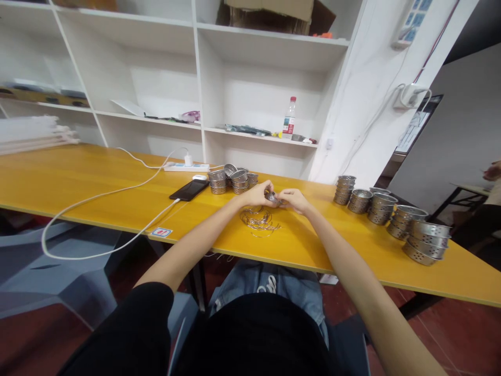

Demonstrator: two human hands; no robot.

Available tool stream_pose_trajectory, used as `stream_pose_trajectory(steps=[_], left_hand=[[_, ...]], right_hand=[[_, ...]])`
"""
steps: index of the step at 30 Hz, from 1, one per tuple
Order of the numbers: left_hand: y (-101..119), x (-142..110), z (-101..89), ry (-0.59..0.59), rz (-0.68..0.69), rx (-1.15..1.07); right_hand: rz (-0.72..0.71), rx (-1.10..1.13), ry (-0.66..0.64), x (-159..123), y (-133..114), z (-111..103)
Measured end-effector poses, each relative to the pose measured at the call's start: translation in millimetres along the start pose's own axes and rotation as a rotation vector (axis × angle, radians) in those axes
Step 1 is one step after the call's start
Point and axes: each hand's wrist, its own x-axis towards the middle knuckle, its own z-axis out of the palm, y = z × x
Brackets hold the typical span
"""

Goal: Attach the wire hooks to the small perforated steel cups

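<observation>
Over the yellow table (219, 235), my left hand (259, 194) grips a small perforated metal cup (271, 197), its fingers curled round the side. Close against the cup's right edge, my right hand (294, 199) has its fingertips pinched together. What those fingertips hold, perhaps something thin, is too small to make out. Just below both hands lies a loose heap of thin metal wire loops (260, 220). Left of my left hand, a cluster of similar perforated metal cups (239, 180) sits on the table, some stacked and one tilted.
Several stacks of perforated metal cups (426, 243) line the table's right side. A black phone (190, 190) with a white cable (97, 197) lies to the left, before a power strip (186, 167). White shelves (254, 31) rise behind. Part of another person (495, 183) shows at far right.
</observation>
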Motion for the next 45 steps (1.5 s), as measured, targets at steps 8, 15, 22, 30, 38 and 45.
stream_pose_trajectory(steps=[8,15,22,30,38,45], left_hand=[[-8,3,1.3,0.012,-0.01,-0.004],[-11,5,1.3,0.019,-0.002,-0.03],[-9,5,1.0,0.023,0.002,-0.001],[-3,3,-0.8,0.008,-0.003,0.06],[4,2,-1.6,0.002,0.007,0.107],[10,0,-3.1,-0.001,0.003,0.149]], right_hand=[[0.001,0.016,0.031,0,-2,0],[-0.015,0.018,0.065,-1,-3,2],[-0.011,0.005,0.083,1,-4,5],[-0.016,-0.006,0.079,1,-3,5],[-0.004,0.004,0.083,2,-4,5],[-0.019,-0.004,0.078,1,-5,7]])
